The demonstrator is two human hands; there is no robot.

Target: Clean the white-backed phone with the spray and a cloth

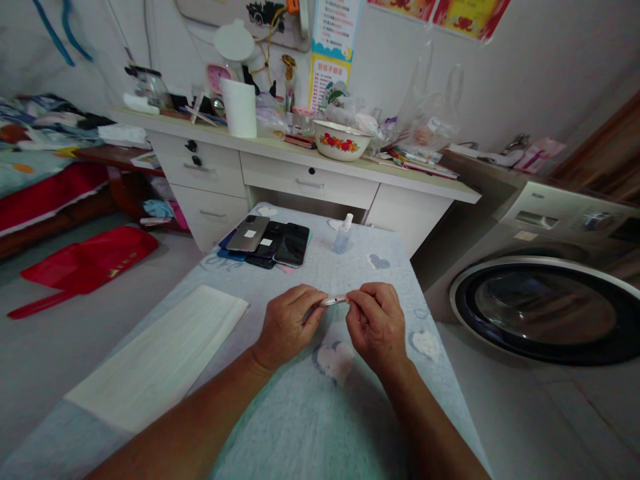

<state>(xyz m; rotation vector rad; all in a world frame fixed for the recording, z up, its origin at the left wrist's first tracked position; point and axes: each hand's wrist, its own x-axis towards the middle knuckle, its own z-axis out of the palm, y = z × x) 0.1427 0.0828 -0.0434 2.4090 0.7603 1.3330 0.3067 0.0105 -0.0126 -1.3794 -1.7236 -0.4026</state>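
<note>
Forearms (205,420) nearest the cam, the person's L hand (289,325) and R hand (377,323), fingers closed, pinch opp. ends of a slim phone-like device (334,301) edge-on above the tablecloth (310,427), prob. a two-handed holding step, any next move needing steady grip w/ both.

Slim, pale, phone-like object (334,301): seen nearly edge-on, small dark spot on the visible edge. Roughly level; held at both ends, over the desk (300,427). Ends hidden.

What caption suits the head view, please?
Left hand and right hand hold a slim object edge-on, phones piled beyond.
</note>
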